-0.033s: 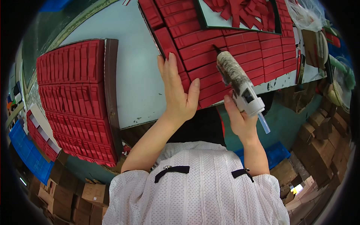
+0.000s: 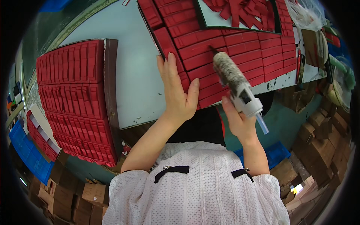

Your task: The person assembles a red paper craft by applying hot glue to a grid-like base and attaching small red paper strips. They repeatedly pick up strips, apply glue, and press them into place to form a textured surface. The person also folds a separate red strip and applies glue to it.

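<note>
My right hand (image 2: pixel 241 125) is wrapped round a white hot glue gun (image 2: pixel 233 77) with a stained barrel and a clear glue stick (image 2: pixel 263 124) sticking out of its back. The gun's dark nozzle points up and left, over closely packed rows of red folded ribbon pieces (image 2: pixel 202 62); whether it touches them I cannot tell. My left hand (image 2: pixel 178 95) lies with thumb and fingers apart along the left edge of the rows. On top of them rests a dark-rimmed tray (image 2: pixel 203 18) of loose red strips (image 2: pixel 245 13).
Left on the white table (image 2: pixel 137 82) stands another dark-edged tray full of red pieces (image 2: pixel 75 93). A clear plastic bag (image 2: pixel 307 15) lies at the far right. Cardboard boxes (image 2: pixel 318 146) are stacked below on the right, more on the left near a blue crate (image 2: pixel 28 150).
The glue gun and my right hand have shifted slightly to the left over the red rows. My left hand has hardly moved.
</note>
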The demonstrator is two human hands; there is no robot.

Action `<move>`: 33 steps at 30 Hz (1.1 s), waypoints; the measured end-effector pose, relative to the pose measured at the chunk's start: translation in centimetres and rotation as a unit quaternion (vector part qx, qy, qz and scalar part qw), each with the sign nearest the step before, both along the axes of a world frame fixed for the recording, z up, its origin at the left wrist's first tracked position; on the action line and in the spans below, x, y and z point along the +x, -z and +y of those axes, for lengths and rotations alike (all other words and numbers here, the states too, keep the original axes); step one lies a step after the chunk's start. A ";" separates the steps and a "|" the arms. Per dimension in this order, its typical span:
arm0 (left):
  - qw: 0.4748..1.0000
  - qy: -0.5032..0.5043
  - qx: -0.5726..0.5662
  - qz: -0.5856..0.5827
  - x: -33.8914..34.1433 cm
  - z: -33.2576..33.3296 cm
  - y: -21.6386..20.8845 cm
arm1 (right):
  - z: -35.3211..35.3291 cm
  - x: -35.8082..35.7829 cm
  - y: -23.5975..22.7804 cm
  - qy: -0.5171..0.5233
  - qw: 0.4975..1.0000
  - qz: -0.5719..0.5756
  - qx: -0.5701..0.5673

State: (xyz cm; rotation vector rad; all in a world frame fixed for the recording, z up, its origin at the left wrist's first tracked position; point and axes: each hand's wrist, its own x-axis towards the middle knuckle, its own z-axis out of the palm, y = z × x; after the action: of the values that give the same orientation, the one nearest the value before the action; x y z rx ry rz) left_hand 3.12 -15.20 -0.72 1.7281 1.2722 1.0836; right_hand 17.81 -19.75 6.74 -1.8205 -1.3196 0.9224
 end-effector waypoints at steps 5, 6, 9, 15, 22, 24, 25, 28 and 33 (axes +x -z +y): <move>1.000 0.002 -0.007 -0.004 -0.1 0.0 0.0 | -0.4 -0.4 -1.0 0.029 0.955 0.288 -0.072; 1.000 0.002 -0.012 -0.004 -0.1 0.0 0.0 | -0.8 -0.1 -1.0 0.044 0.930 0.359 -0.062; 1.000 0.002 -0.022 -0.007 -0.1 -0.1 -0.2 | -1.6 1.2 -1.0 0.060 0.927 0.364 -0.065; 1.000 0.006 -0.010 -0.003 0.0 0.1 -0.1 | -1.8 0.7 -0.9 0.008 0.982 0.173 -0.080; 1.000 -0.001 -0.018 -0.001 -0.1 0.0 -0.1 | -1.4 1.0 -0.5 -0.102 0.986 -0.126 0.021; 1.000 0.000 -0.015 -0.001 -0.1 0.0 -0.1 | -2.2 1.2 -0.4 0.007 0.999 -0.027 -0.041; 1.000 0.001 -0.012 0.000 0.0 0.0 0.0 | -2.3 1.2 -0.6 0.051 0.995 0.018 -0.080; 1.000 0.005 -0.019 0.011 -0.1 -0.1 0.0 | -1.4 1.0 -0.4 -0.120 0.983 -0.128 0.051; 0.995 -0.001 -0.044 -0.090 -0.6 -1.0 0.5 | -3.0 0.5 -1.1 0.071 0.936 0.341 -0.054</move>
State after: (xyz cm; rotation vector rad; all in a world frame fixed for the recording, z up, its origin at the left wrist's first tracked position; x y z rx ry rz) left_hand 2.56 -16.16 -1.21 1.5287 1.1915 1.1400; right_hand 18.28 -22.76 7.83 -1.4368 -0.7023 1.3981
